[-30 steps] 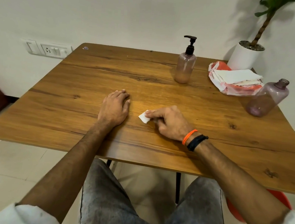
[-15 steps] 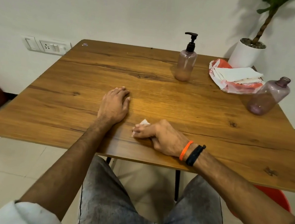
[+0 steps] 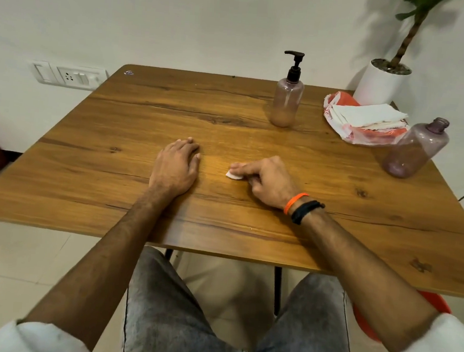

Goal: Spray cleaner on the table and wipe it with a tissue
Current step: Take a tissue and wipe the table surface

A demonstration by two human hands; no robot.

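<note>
A small folded white tissue (image 3: 233, 175) lies on the wooden table (image 3: 117, 126), pressed down under the fingertips of my right hand (image 3: 266, 181), whose fingers curl round it. My left hand (image 3: 177, 165) rests flat on the table just left of it, palm down with relaxed fingers, holding nothing. A pink pump bottle of cleaner (image 3: 287, 96) with a black pump stands upright at the back of the table, well beyond both hands.
A red-and-white plastic pack of white tissues (image 3: 364, 123) lies at the back right. An uncapped purple bottle (image 3: 415, 148) stands next to it near the right edge. A white plant pot (image 3: 380, 83) sits behind the table's far corner. Wall sockets (image 3: 68, 76) are at the left.
My right hand drew the tissue toward the near edge and to the left, then pushed it back away to the right. My left hand stayed in place.
</note>
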